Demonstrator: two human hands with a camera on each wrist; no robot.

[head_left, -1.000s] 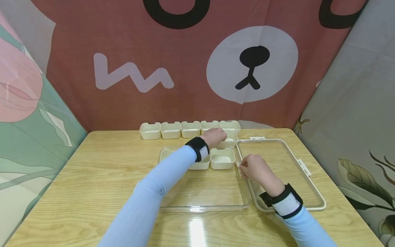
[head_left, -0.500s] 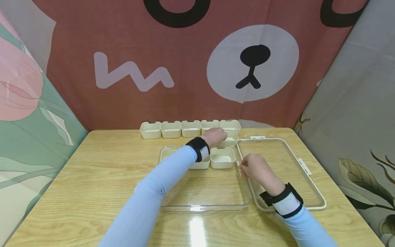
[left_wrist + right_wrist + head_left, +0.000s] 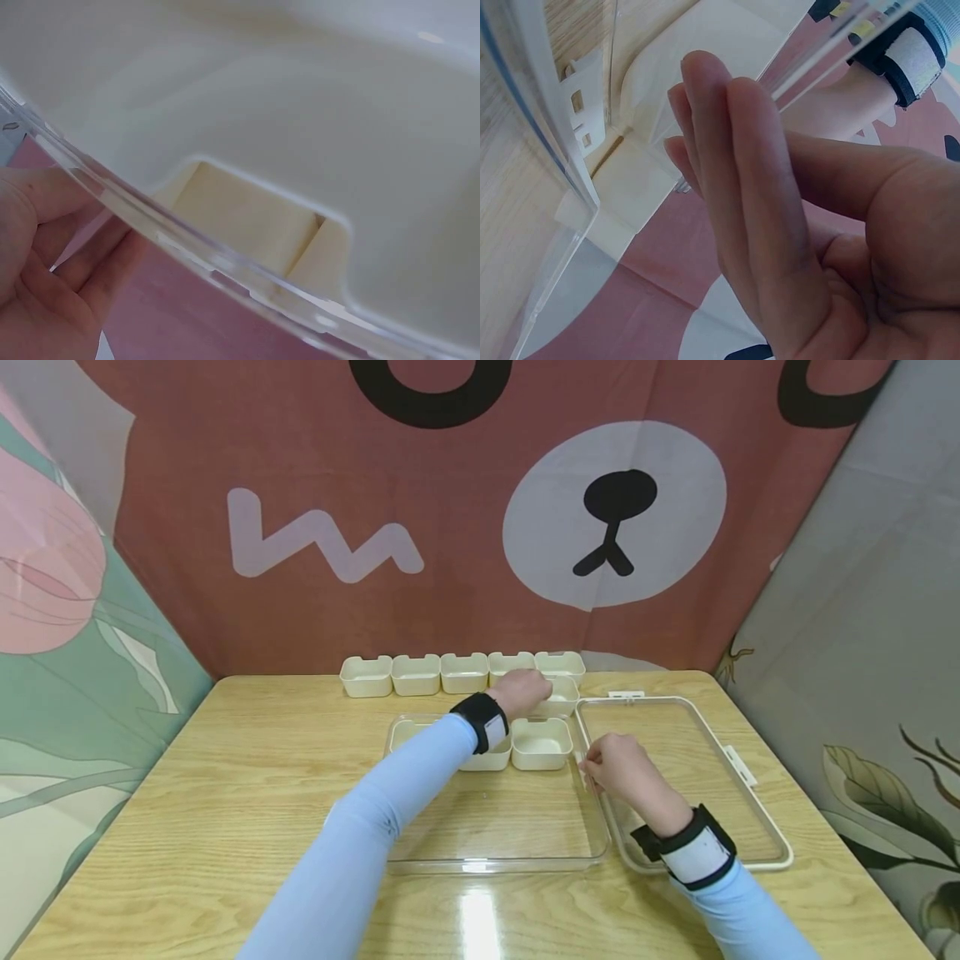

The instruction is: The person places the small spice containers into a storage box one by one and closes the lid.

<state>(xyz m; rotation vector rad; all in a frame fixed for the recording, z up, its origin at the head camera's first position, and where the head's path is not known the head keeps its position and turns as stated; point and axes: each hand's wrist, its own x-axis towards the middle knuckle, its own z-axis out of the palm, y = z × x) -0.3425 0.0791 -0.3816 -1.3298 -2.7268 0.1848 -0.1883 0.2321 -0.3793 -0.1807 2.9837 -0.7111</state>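
Note:
My left hand [image 3: 522,692] reaches over the back of a clear plastic box [image 3: 495,864], beside a cream bin [image 3: 562,697]. In the left wrist view its thumb and curled fingers [image 3: 97,270] come up to the clear rim; whether they grip it or the bin I cannot tell. At the box's right side, my right hand [image 3: 626,772] pinches the clear wall, its straight fingers [image 3: 712,127] lying along one side with the thumb partly hidden behind them. Cream bins stand inside the box along its back, one [image 3: 540,747] fully visible and others partly behind my left arm.
Several cream bins [image 3: 365,678] form a row at the table's back edge. A clear lid [image 3: 776,835] with a white frame and latches lies at the right, against the box. Printed curtains [image 3: 360,618] hang around the wooden table [image 3: 247,793].

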